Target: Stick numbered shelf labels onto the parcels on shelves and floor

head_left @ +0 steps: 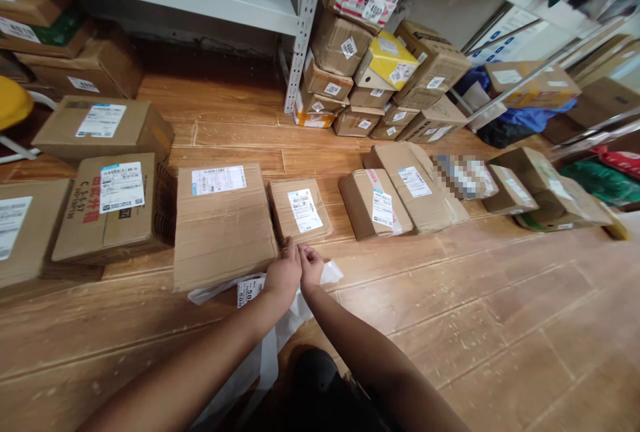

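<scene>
The left hand point(281, 277) and right hand point(311, 267) meet over by the near edge of the small cardboard carton point(281, 215), fingertips drawn together; I can't tell what, if anything, is pinched between them. Whitish strip material point(269, 355) trails under the wrists and forearms, and a printed number label point(248, 291) shows beside the left wrist. The small carton lies on the wood-look floor point(450, 325), shipping label point(305, 211) facing up, just beside a larger cardboard box point(225, 229) at its left
</scene>
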Demonstrator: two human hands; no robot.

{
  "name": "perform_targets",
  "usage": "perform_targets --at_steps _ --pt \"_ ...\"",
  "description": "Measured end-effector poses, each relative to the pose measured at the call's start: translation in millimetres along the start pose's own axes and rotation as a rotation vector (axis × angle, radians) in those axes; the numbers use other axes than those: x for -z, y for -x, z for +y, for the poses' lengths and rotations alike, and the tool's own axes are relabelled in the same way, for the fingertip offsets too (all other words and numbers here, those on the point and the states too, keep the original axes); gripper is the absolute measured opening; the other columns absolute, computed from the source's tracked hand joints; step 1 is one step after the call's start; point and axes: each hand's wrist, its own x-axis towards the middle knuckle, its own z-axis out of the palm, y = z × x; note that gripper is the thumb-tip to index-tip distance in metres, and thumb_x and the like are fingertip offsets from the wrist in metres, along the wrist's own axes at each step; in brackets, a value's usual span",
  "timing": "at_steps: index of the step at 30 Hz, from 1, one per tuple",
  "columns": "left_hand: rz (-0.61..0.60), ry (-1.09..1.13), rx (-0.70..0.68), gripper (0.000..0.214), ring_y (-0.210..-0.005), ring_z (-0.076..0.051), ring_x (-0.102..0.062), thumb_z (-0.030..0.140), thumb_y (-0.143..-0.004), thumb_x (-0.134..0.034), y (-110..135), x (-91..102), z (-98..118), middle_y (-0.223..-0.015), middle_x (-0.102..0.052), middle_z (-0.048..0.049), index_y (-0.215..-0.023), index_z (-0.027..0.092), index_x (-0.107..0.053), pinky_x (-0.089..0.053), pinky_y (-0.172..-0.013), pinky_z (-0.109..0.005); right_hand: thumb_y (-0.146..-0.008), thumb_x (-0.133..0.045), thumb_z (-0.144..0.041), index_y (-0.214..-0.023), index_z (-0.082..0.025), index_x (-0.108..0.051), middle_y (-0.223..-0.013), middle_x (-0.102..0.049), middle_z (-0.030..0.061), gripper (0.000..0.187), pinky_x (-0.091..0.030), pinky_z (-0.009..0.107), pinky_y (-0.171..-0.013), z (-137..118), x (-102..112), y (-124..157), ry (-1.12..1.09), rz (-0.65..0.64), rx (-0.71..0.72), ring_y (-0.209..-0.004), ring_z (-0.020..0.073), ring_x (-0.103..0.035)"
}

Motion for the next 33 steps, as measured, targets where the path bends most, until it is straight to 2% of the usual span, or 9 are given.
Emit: perform_targets --at_steps 10,17,21,24,28,33 --pt "0.011 -0.004 0.006 0.057 -0.085 -0.019 -0.070 -0.004 -0.088 -0.022 0 0.2 1 -0.153 -0.027 -0.0189 -0.142 0.007 -0.038 -0.058 -0.066 -0.028 -0.061 -0.068 -0.042 -0.063 -0.018 -0.059 -0.061 -0.067 0.0040 0.026 -0.051 0.030 -0.061 -5 -2 -4 0.018 0.023 -0.028 -0.058 0.0169 -0.060" --pt "0.033 0.015 0.020 0.054 -0.081 -0.019 -0.071 -0.003 -0.089 -0.031 1 0.5 1 -0.148 -0.035 -0.0274 -0.140 0.007 -0.041 -0.058 -0.064 -0.027 -0.063 -0.065 -0.040 -0.060 -0.021 -0.052 -0.057 -0.061 0.0002 0.023 -0.048 0.029 -0.058 -3 -5 -8 0.050 0.038 -0.009 -0.058 0.0158 -0.055" --pt "0.031 0.018 0.016 0.055 -0.084 -0.019 -0.071 -0.004 -0.088 -0.027 1 0.4 1 -0.149 -0.032 -0.0265 -0.141 0.005 -0.039 -0.057 -0.066 -0.027 -0.065 -0.064 -0.036 -0.058 -0.021 -0.049 -0.056 -0.057 -0.0028 0.022 -0.046 0.028 -0.059 1 -5 -9 0.073 0.064 -0.012 -0.056 0.0137 -0.053" --pt "0.028 0.026 0.021 0.055 -0.085 -0.020 -0.071 -0.004 -0.088 -0.026 1 1.1 1 -0.145 -0.039 -0.0279 -0.141 0.003 -0.037 -0.057 -0.067 -0.027 -0.068 -0.065 -0.034 -0.059 -0.020 -0.047 -0.055 -0.053 -0.0053 0.024 -0.045 0.028 -0.059 4 -4 -10 0.087 0.082 -0.017 -0.054 0.0113 -0.051" --pt "0.030 0.046 0.032 0.054 -0.080 -0.021 -0.071 -0.003 -0.088 -0.026 1 3.4 2 -0.136 -0.049 -0.0304 -0.140 0.003 -0.039 -0.058 -0.064 -0.029 -0.068 -0.064 -0.040 -0.057 -0.022 -0.045 -0.054 -0.051 -0.0050 0.029 -0.044 0.028 -0.057 5 -3 -8 0.107 0.080 -0.003 -0.053 0.0116 -0.048" --pt "0.058 0.071 0.052 0.056 -0.078 -0.020 -0.071 -0.007 -0.085 -0.028 -1 2.6 6 -0.139 -0.045 -0.0299 -0.137 0.006 -0.045 -0.057 -0.063 -0.028 -0.063 -0.066 -0.046 -0.064 -0.021 -0.052 -0.056 -0.055 -0.0037 0.029 -0.043 0.028 -0.058 -1 -2 -2 0.133 0.015 0.045 -0.056 0.0138 -0.049"
